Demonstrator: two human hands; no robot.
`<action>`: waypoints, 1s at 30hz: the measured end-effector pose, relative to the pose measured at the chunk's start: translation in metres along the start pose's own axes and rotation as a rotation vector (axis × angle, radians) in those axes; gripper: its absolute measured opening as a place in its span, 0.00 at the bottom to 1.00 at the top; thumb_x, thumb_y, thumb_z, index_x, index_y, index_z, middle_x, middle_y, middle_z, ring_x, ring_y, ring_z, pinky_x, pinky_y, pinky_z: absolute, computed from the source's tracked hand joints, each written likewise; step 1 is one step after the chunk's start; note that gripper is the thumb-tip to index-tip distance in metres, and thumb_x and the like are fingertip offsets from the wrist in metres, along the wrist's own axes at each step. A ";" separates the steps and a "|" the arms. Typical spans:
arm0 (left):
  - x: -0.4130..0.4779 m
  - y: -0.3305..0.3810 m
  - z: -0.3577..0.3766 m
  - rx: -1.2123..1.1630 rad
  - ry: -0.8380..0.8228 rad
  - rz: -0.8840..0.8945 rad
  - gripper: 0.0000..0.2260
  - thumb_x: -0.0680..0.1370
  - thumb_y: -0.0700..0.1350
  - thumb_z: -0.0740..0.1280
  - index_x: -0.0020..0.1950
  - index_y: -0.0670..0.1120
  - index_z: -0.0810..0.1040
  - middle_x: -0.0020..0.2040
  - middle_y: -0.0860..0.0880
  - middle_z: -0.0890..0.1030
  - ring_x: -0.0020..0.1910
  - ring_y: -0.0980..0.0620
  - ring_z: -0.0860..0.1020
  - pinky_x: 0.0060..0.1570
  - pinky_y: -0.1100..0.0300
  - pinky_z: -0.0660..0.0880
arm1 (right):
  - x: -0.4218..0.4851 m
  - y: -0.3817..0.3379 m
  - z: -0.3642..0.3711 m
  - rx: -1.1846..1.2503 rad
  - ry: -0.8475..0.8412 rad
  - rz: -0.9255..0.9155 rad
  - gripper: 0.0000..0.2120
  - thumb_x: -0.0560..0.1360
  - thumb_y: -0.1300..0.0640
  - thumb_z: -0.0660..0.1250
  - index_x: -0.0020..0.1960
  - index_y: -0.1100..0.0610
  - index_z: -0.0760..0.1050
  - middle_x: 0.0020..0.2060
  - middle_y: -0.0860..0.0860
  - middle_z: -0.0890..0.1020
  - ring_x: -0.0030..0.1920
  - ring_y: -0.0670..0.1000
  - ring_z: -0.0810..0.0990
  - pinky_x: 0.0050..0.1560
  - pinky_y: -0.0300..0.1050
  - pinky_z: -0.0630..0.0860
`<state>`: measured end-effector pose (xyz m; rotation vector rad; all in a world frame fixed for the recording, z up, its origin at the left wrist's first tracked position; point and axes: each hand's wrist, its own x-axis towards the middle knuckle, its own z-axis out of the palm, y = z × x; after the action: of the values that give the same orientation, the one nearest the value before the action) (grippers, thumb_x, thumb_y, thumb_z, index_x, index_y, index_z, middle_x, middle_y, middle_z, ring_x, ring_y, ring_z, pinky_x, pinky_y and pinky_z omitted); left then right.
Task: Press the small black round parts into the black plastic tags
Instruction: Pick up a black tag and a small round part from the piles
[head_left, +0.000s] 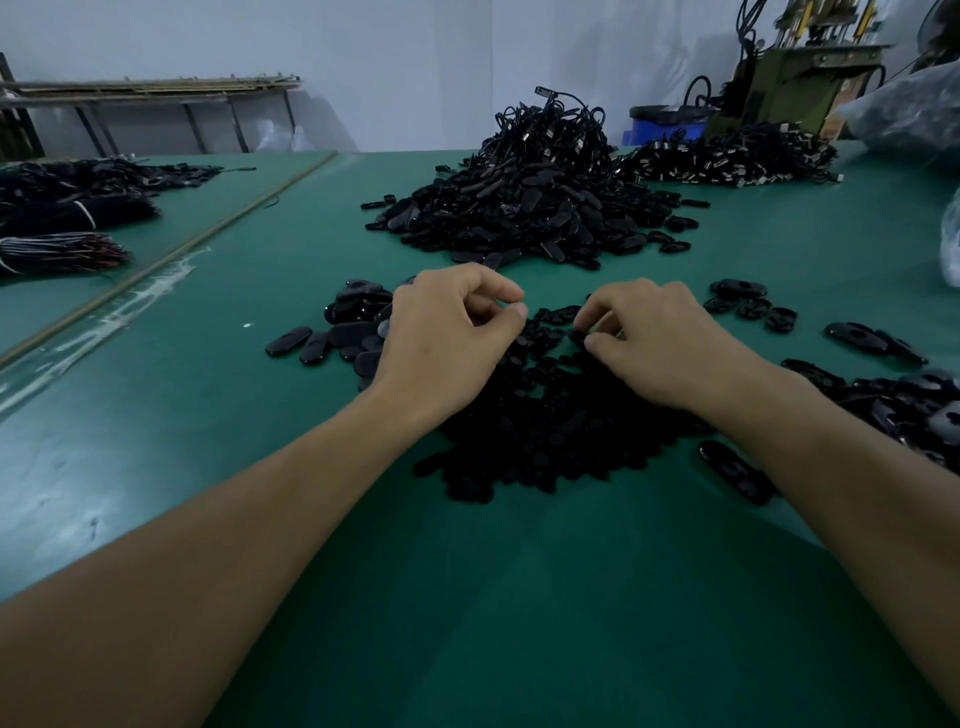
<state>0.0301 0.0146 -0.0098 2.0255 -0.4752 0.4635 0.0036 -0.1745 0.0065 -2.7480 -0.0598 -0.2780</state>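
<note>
Green matting covered the worktop (467, 623), and two bare forearms reached across it to a low heap of small black round parts (545, 431), which serves here as the landmark. The left hand (441, 343) lay over the heap's far left edge. Its fingers (498, 291) were curled, with the thumb tip pressed against the forefinger tip; whether anything sat between them could not be told. The right hand (660, 343) lay over the heap's far right edge with its fingers (608, 306) curled downward. Its thumb and forefinger tips touched the parts there, but whether they pinched one could not be told.

Just right of the heap's near edge lay a single tag (737, 470). Further right of the heap spread a loose drift of black plastic tags (909, 405). Against the heap's left side, partly under the left hand, sat a smaller cluster of tags (337, 332). A few scattered tags (748, 304) lay just beyond the heap to the right.

Well beyond the heap rose a large pile of tags (524, 208) with looped cords on top. Behind that pile and to the right lay a mound of black cables (727, 156). Far left of the heap, past a seam in the matting, lay tied bundles (67, 213) of dark cord. Farthest from the heap, by the pale wall, stood a blue bin (665, 124), a green machine (789, 88) and a metal rack (156, 93).
</note>
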 end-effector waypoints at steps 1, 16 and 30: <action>0.000 0.000 0.000 0.002 -0.001 0.001 0.01 0.76 0.45 0.74 0.47 0.51 0.84 0.34 0.57 0.82 0.30 0.66 0.76 0.33 0.75 0.70 | 0.000 0.001 0.000 0.025 0.022 0.001 0.09 0.80 0.56 0.63 0.59 0.51 0.78 0.51 0.53 0.82 0.52 0.56 0.80 0.56 0.52 0.78; 0.001 -0.002 0.000 0.011 0.007 0.002 0.01 0.76 0.46 0.74 0.47 0.52 0.84 0.33 0.57 0.82 0.31 0.66 0.77 0.34 0.75 0.70 | -0.001 0.000 -0.002 0.038 0.042 -0.042 0.07 0.79 0.53 0.68 0.53 0.53 0.82 0.45 0.50 0.83 0.48 0.51 0.81 0.54 0.49 0.79; 0.001 -0.002 0.000 0.005 -0.008 0.003 0.01 0.76 0.45 0.74 0.47 0.52 0.84 0.34 0.57 0.82 0.30 0.66 0.77 0.33 0.75 0.71 | 0.002 0.007 0.000 0.168 0.100 -0.014 0.04 0.79 0.56 0.69 0.51 0.52 0.82 0.36 0.43 0.78 0.40 0.41 0.77 0.37 0.30 0.68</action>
<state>0.0317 0.0155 -0.0107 2.0328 -0.4820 0.4587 0.0062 -0.1811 0.0039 -2.5642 -0.0719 -0.3952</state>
